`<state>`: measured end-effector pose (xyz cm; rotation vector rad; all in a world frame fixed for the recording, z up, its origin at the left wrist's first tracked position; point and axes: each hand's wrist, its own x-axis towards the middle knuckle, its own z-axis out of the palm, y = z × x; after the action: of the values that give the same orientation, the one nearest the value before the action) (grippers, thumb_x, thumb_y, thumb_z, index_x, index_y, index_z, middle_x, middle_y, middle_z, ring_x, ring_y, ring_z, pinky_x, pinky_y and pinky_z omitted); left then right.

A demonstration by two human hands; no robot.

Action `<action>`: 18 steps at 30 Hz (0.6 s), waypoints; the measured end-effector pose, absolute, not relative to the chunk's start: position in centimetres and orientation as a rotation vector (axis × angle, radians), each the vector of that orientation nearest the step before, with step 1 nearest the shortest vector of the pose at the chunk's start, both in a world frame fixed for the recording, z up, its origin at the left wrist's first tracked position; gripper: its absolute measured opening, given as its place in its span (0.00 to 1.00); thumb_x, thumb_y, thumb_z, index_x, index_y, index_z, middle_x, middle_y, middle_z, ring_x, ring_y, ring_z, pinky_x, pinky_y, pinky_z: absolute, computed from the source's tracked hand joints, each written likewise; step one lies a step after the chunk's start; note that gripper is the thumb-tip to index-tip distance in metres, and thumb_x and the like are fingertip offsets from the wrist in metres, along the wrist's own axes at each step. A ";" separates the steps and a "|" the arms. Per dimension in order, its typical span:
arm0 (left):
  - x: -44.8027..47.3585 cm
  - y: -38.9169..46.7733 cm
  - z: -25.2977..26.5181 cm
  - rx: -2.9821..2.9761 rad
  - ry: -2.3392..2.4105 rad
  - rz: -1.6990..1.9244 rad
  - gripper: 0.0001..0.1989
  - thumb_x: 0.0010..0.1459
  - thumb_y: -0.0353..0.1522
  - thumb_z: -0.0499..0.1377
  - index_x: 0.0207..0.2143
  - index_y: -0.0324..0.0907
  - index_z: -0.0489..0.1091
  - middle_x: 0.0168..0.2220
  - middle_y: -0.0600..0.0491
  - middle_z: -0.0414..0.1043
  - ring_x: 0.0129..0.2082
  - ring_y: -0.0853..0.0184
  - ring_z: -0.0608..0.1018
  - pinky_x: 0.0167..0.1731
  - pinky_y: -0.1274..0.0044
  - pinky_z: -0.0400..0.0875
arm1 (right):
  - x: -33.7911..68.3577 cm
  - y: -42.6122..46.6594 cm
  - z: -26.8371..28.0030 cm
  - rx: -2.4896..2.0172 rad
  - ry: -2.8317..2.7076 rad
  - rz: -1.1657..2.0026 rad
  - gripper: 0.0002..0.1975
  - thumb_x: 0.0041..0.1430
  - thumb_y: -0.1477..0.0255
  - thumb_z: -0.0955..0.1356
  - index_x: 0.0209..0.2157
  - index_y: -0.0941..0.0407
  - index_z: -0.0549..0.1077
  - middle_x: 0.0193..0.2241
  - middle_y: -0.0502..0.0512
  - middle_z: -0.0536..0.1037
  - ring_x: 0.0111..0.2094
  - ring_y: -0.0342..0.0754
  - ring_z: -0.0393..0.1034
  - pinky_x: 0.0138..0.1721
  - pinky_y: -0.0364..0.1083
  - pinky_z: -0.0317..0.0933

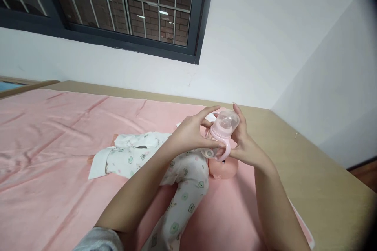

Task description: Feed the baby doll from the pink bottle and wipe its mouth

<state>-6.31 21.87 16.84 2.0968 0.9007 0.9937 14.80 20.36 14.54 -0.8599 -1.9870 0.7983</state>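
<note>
A baby bottle (221,129) with a clear dome cap, pink collar and pink side handles is held tilted above the doll's head. My left hand (190,132) grips it from the left, thumb and fingers closed around its body and handle. From the right, my right hand (246,146) also grips it, with the thumb near the handle and fingers behind the cap. Below lies a baby doll (132,161) on its back in a white printed outfit. Its face is mostly hidden by the bottle and my hands.
A pink blanket (61,141) with creases covers much of the wooden tabletop (306,164). Behind the table rises a white wall (247,43), with a dark-framed barred window (129,43) at upper left. A raised wooden edge (32,87) stands at far left.
</note>
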 end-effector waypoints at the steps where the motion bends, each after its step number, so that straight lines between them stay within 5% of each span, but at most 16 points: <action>1: -6.2 21.8 16.8 2.109 0.920 0.995 0.48 0.41 0.42 0.72 0.64 0.56 0.55 0.43 0.56 0.77 0.48 0.58 0.76 0.49 0.67 0.67 | 14.5 20.5 14.4 -0.848 -1.960 0.799 0.69 0.42 0.59 0.78 0.65 0.40 0.19 0.67 0.61 0.49 0.64 0.59 0.57 0.60 0.62 0.59; 11: -6.1 21.7 16.7 2.146 0.970 0.987 0.46 0.47 0.41 0.69 0.65 0.54 0.51 0.48 0.53 0.76 0.53 0.55 0.74 0.51 0.66 0.66 | 13.7 21.6 13.2 -0.736 -1.800 0.565 0.60 0.36 0.63 0.80 0.64 0.42 0.43 0.61 0.60 0.60 0.57 0.57 0.65 0.52 0.56 0.69; 15: -6.6 20.1 17.3 2.389 1.099 0.919 0.36 0.58 0.43 0.61 0.66 0.50 0.52 0.59 0.48 0.67 0.58 0.51 0.68 0.55 0.61 0.62 | 15.6 23.7 12.7 -0.811 -1.605 0.223 0.58 0.37 0.60 0.79 0.63 0.43 0.44 0.64 0.60 0.53 0.57 0.57 0.65 0.50 0.55 0.69; 18: -7.5 17.2 18.7 2.552 0.788 0.789 0.27 0.60 0.39 0.60 0.62 0.51 0.61 0.56 0.53 0.70 0.54 0.58 0.72 0.53 0.68 0.64 | 18.6 26.1 11.5 -1.085 -1.443 0.009 0.55 0.40 0.58 0.76 0.64 0.47 0.43 0.62 0.64 0.57 0.53 0.57 0.68 0.47 0.54 0.69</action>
<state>-7.50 17.16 18.71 2.5518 0.7877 0.7892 18.65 26.12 11.55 -1.0849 -1.4428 0.0090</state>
